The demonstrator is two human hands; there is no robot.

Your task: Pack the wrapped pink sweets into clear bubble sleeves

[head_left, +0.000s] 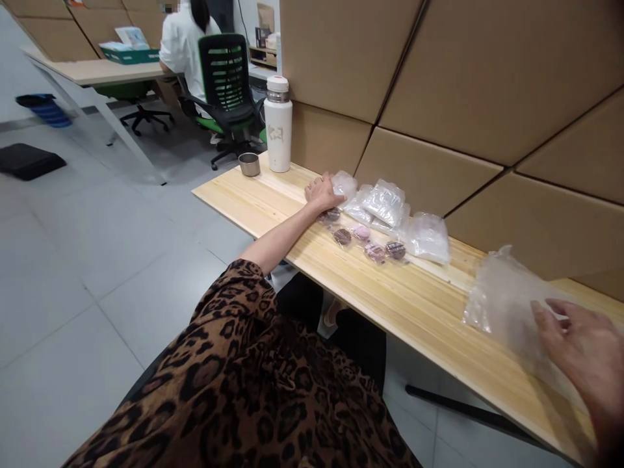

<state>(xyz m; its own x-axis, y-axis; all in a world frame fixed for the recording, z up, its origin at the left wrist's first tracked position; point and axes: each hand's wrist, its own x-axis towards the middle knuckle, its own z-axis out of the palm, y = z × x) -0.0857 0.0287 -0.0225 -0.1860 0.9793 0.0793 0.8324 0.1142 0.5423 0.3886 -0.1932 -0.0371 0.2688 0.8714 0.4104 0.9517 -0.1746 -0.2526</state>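
On the wooden table, my left hand (pixel 320 192) is closed at the edge of a clear plastic packet (pixel 345 184), with its thumb on the near side. Small round treats in clear wrappers lie just in front of it: a brown one (pixel 342 236), a pink one (pixel 361 232), a pink striped one (pixel 375 251) and a dark one (pixel 395 249). Beyond them sits a pile of clear packets (pixel 384 201), and another packet (pixel 429 237) is to its right. My right hand (pixel 580 344), slightly blurred, is open over flat clear plastic bags (pixel 507 296), its thumb and fingers apart.
A white bottle (pixel 278 133) and a small metal cup (pixel 249 165) stand at the table's (pixel 414 302) far left end. Brown panels (pixel 439 162) rise along the back edge. Across the room a person in white (pixel 188 49) sits on an office chair (pixel 224 78).
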